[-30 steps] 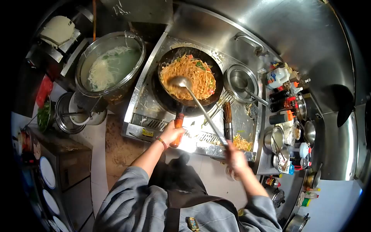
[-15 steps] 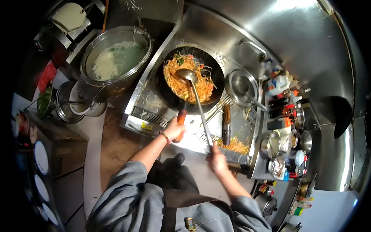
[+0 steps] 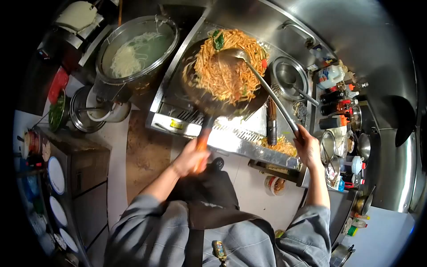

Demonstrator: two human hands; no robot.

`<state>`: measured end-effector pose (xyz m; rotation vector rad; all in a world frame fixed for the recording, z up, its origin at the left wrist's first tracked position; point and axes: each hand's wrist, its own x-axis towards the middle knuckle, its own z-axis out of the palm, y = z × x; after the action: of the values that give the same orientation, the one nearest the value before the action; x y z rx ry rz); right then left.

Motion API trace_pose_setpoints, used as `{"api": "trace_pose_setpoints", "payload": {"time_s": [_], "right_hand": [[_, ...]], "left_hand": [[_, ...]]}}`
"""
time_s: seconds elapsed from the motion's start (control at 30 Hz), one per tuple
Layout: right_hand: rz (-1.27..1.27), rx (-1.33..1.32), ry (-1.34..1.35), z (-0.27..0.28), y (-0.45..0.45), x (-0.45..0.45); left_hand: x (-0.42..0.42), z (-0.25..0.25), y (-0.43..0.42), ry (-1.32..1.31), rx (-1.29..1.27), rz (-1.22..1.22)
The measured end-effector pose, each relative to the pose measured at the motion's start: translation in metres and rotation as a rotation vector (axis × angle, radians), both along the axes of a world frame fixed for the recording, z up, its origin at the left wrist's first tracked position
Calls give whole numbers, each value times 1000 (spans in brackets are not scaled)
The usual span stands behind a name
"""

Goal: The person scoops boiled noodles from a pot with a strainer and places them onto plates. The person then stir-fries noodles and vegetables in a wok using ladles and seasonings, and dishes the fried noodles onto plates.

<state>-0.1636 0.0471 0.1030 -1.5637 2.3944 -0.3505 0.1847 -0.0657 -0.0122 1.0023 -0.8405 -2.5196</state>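
My left hand [image 3: 192, 159] is wrapped round the orange handle of a black wok [image 3: 262, 103], which is blurred by motion over the stove. Sauced noodles [image 3: 231, 71] with a dark green leaf and red bits fly spread out above the wok, hiding most of its inside. My right hand [image 3: 308, 147] grips the long metal handle of a ladle [image 3: 278, 100]. The ladle's bowl is at the upper right part of the noodles, its underside toward me; whether it touches them I cannot tell.
Left of the stove stands a big pot [image 3: 100, 66] with pale noodles in cloudy water. Right of the wok are a metal bowl [image 3: 307, 80] holding a ladle and a bamboo brush [image 3: 271, 127]. Scraps lie along the stove's front edge. Bottles [image 3: 331, 97] line the right side.
The noodles have gone from lying in the wok to being tossed up and spread. My right hand has moved right and up with the ladle. My left hand has shifted slightly left and down.
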Motion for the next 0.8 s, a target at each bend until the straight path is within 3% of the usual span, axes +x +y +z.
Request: {"api": "trace_pose_setpoints", "payload": {"time_s": [0.03, 0.07, 0.1, 0.2, 0.23, 0.3, 0.33, 0.37, 0.43, 0.5, 0.6, 0.63, 0.7, 0.73, 0.8], "right_hand": [[-78, 15, -117, 11, 11, -4], [-227, -251, -518, 11, 28, -14], [-86, -223, -437, 23, 48, -20], [-226, -85, -623, 50, 57, -6], [-263, -105, -697, 43, 49, -2], [-339, -161, -491, -10, 15, 6], [-119, -332, -579, -62, 4, -1], [-164, -239, -331, -59, -21, 47], [-344, -61, -576, -112, -27, 99], [-353, 38, -842, -34, -18, 164], [-347, 41, -980, -10, 1, 110], [-264, 144, -790, 13, -14, 98], [-60, -50, -495, -47, -37, 59], [-87, -161, -328, -84, -58, 60], [-34, -75, -226, -105, -87, 99]], "left_hand": [[19, -12, 8, 136, 32, -35], [18, -8, 5, 96, 18, -51], [18, 3, 3, 53, 9, -67], [-28, 45, -44, 41, -5, 2], [-43, 24, -60, 12, -34, -70], [-67, -3, -70, 11, -90, -32], [-75, -12, -72, 11, -131, -7], [-81, -22, -71, 8, -167, 11], [-88, -36, -69, -15, -207, -9], [-93, -52, -67, -48, -257, 47], [-92, -46, -68, -60, -206, 36], [-92, -46, -68, -74, -193, 26], [-92, -45, -71, -51, -158, 16], [-92, -45, -71, -34, -149, 14], [-89, -51, -73, -59, -194, -1]]}}
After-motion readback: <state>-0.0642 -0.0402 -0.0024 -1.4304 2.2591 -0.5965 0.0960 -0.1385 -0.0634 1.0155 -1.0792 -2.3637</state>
